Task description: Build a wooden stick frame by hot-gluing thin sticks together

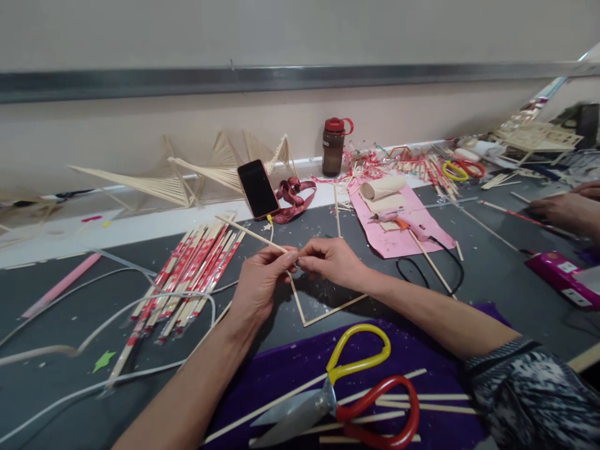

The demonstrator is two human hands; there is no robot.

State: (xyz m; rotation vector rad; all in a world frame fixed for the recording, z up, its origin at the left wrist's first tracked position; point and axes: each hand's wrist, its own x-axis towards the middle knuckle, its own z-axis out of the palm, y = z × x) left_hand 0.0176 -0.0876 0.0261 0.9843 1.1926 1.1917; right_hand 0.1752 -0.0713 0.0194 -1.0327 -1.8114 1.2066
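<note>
My left hand (260, 281) and my right hand (330, 260) meet over the dark table, both pinched on thin wooden sticks. The left fingers grip a long stick (244, 232) that runs up to the left. The right fingers pinch the same joint, where a stick frame (323, 314) lies on the table and bends in a corner below my hands. A further upright stick (336, 209) of the frame reaches toward the back.
Large scissors (356, 390) with yellow and red handles lie on a purple cloth (422, 350) in front. Wrapped chopsticks (192, 275) lie left, a phone (257, 189), bottle (333, 147) and glue gun (403, 225) on pink paper behind. Another person's hands (565, 209) work at right.
</note>
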